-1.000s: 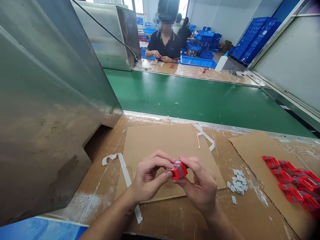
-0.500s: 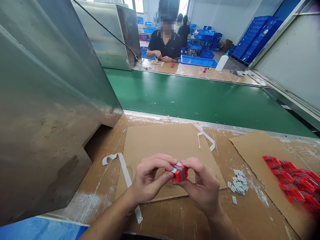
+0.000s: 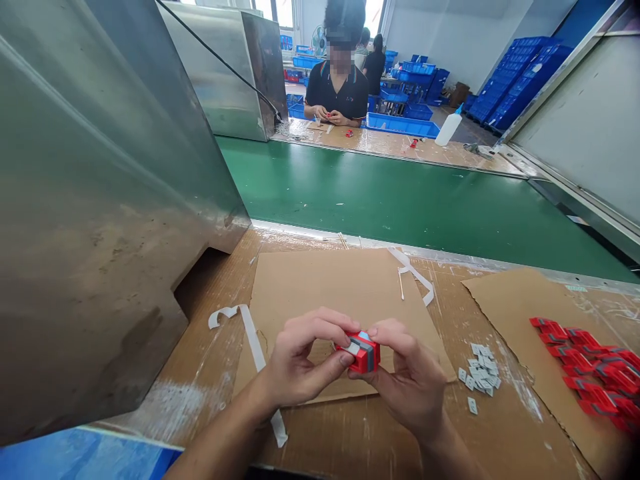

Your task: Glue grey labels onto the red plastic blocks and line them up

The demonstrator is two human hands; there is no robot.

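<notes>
A small red and grey part (image 3: 364, 353) with a light blue-white patch on top is held between both hands, above the cardboard sheet (image 3: 320, 280). My left hand (image 3: 310, 353) pinches its left side with thumb and fingers. On the right side, my right hand (image 3: 407, 373) grips it between thumb and index finger. Right of the hands lies a pile of small grey plates (image 3: 481, 370). Farther right, several red and grey parts (image 3: 590, 367) rest in rows on another cardboard piece (image 3: 520, 300).
White tape strips (image 3: 253, 340) and a cotton swab (image 3: 401, 283) lie by the cardboard. A large metal housing (image 3: 100, 233) stands at left. Beyond the green belt (image 3: 380, 193), a person (image 3: 336, 90) sits at a bench with a white bottle (image 3: 449, 128).
The whole view has shifted slightly, so the scene sits a little farther right. Both hands still hold the red part, which looks slightly turned, with more of its top patch showing.
</notes>
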